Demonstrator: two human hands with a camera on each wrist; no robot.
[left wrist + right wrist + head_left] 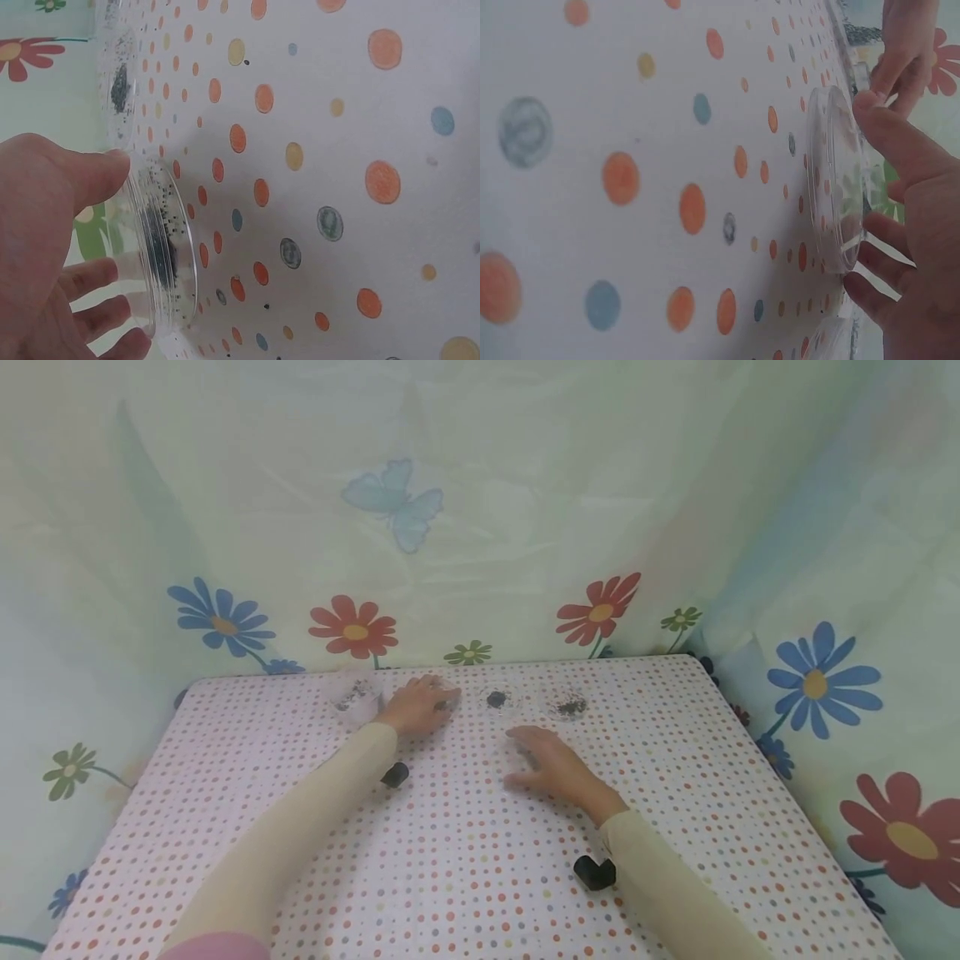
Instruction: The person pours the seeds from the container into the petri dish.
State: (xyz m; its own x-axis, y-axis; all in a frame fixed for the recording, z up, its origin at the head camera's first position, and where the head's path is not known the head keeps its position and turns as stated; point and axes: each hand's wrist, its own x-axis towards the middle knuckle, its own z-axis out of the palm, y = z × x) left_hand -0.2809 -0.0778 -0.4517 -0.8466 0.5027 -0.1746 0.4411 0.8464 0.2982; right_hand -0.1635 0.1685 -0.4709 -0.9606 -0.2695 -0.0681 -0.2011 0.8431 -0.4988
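My left hand (420, 706) reaches to the far side of the table and grips a clear petri dish (161, 255) by its rim, thumb on one side and fingers on the other. Dark granules lie in that dish. Nearer to me, my right hand (553, 766) holds a clear round lid (834, 180) between thumb and fingertips; it looks bare and barely shows in the head view. Just beyond the right hand stands a dish with a dark clump (496, 699). To its right is another dish with dark granules (570, 707).
At the far left, past my left hand, sits one more clear dish with scattered dark bits (356, 696). A dotted cloth covers the table (450, 877). Flowered curtain (480, 527) hangs behind and at both sides. Small black devices (596, 872) show beside each wrist.
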